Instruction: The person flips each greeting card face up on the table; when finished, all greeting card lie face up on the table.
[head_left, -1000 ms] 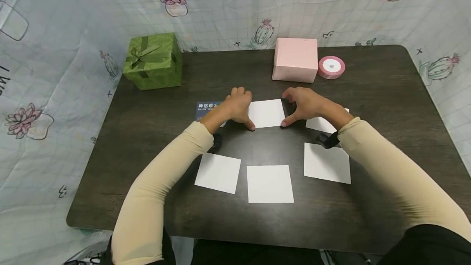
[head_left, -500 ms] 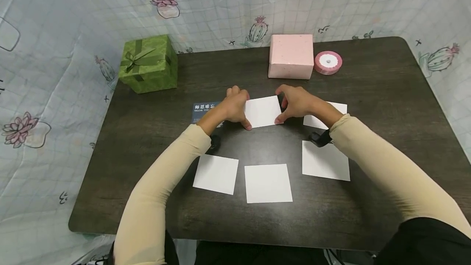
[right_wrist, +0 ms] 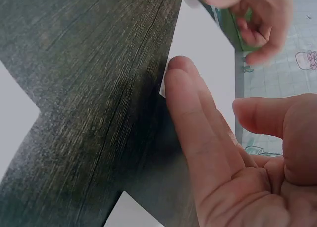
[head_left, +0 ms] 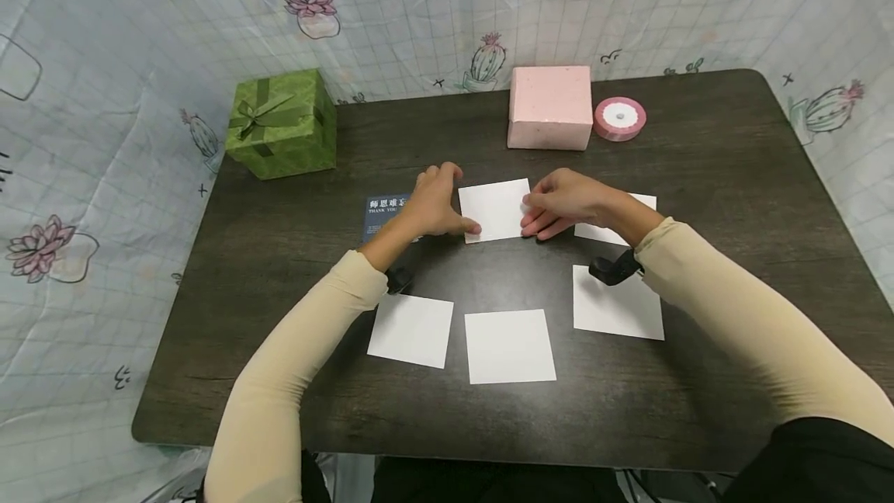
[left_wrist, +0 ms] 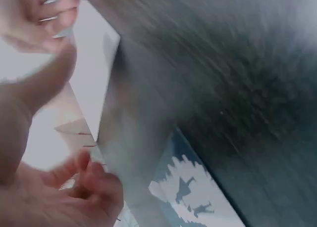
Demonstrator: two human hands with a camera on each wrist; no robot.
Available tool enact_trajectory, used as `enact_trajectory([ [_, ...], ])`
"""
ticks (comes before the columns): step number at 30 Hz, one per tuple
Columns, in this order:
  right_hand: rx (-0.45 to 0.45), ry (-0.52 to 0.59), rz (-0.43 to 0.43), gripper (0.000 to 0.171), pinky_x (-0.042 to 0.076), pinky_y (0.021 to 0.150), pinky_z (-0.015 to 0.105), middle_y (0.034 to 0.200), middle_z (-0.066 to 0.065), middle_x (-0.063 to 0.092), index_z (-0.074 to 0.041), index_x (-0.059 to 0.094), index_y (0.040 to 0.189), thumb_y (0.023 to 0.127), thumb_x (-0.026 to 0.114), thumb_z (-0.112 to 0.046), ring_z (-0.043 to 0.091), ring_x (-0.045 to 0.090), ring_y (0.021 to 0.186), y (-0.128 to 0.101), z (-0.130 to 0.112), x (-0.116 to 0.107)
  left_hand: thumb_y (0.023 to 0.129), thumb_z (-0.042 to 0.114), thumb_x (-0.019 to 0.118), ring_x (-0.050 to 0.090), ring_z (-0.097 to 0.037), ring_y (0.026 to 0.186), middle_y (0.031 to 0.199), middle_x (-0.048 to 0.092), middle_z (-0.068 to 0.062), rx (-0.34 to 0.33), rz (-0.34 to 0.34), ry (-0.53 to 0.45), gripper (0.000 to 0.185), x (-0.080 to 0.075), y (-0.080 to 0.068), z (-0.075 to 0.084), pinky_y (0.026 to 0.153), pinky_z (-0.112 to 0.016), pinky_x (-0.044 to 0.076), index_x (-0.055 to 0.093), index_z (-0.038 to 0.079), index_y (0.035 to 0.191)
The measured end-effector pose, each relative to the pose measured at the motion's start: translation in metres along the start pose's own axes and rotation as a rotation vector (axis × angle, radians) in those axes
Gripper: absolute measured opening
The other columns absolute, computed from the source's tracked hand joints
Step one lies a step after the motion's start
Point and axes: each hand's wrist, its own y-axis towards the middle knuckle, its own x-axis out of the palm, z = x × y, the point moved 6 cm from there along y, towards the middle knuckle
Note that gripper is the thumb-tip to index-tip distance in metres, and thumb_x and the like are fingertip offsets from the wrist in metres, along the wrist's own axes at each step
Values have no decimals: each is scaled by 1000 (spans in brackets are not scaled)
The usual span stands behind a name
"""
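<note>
Both hands meet at the white paper square [head_left: 494,209] lying mid-table: the left hand [head_left: 431,208] pinches its left edge, while the right hand [head_left: 563,202] lays straight fingers against its right edge. A dark blue card [head_left: 382,212] lies just left, a pink box [head_left: 549,107] beyond.

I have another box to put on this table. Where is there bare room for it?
Bare wood lies between the green gift box and the pink box, along the table's right side past the ribbon roll, and at the left edge. The middle is crowded: both hands work a white card, with more cards in front.
</note>
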Motion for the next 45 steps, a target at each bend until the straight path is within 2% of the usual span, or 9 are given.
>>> enact_trajectory([
  [5,-17,-6,-5,38,59,82,37,108,19,72,12,47,129,106,47,-17,21,74,92,-1,1,-1,96,25,68,71,-24,77,96,71,-20,-191,-170,-637,63,7,-11,-17,64,-27,55,36,0,144],
  [7,-23,-8,-10,39,58,83,38,108,20,72,12,46,131,106,45,-17,22,74,93,-1,1,-1,99,17,63,74,-25,82,104,70,-23,-256,-258,-863,55,15,-13,-20,68,-28,59,37,-3,143],
  [9,-22,-9,-11,38,58,84,38,108,19,72,12,46,131,106,44,-17,22,74,93,-1,1,-1,100,10,59,74,-27,90,112,69,-24,-290,-308,-989,47,21,-14,-21,77,-32,59,41,-5,140],
  [20,-125,-22,56,53,57,85,40,107,19,73,10,57,121,108,38,-38,22,74,94,-5,-5,-9,103,7,51,70,-32,107,121,67,-24,-299,-203,-1091,37,14,-12,-23,91,-37,54,47,-3,139],
  [24,-188,14,117,63,57,87,44,107,19,73,8,56,112,105,37,-52,24,74,93,-12,-10,-20,104,23,52,72,-30,100,118,68,-25,-266,-133,-1129,40,5,-12,-17,90,-37,55,54,-7,130],
  [28,-246,-22,205,66,57,86,45,101,16,75,8,62,114,98,51,-55,27,75,90,-20,-18,-29,101,33,56,75,-27,91,113,69,-27,-165,-69,-1070,48,-6,-13,-8,88,-40,55,60,-10,123],
  [33,-350,-217,272,35,59,76,42,90,13,76,0,72,107,92,72,-32,30,74,83,-21,-21,-28,95,12,68,75,-24,81,101,73,-22,-43,-19,-823,20,-9,-14,-3,87,-49,56,71,-3,108],
  [39,-447,-552,323,37,48,58,29,69,2,71,-6,70,120,90,74,-28,22,70,66,-14,-18,-15,92,10,71,73,-26,71,82,74,-11,41,-6,-499,25,1,-12,-2,70,-41,60,67,1,115],
  [45,-468,-710,332,40,44,52,31,64,-1,64,-4,69,122,90,74,-28,15,60,56,-5,-11,-4,93,17,71,71,-22,66,76,71,-5,65,2,-217,32,11,-11,0,56,-28,52,65,2,121],
])
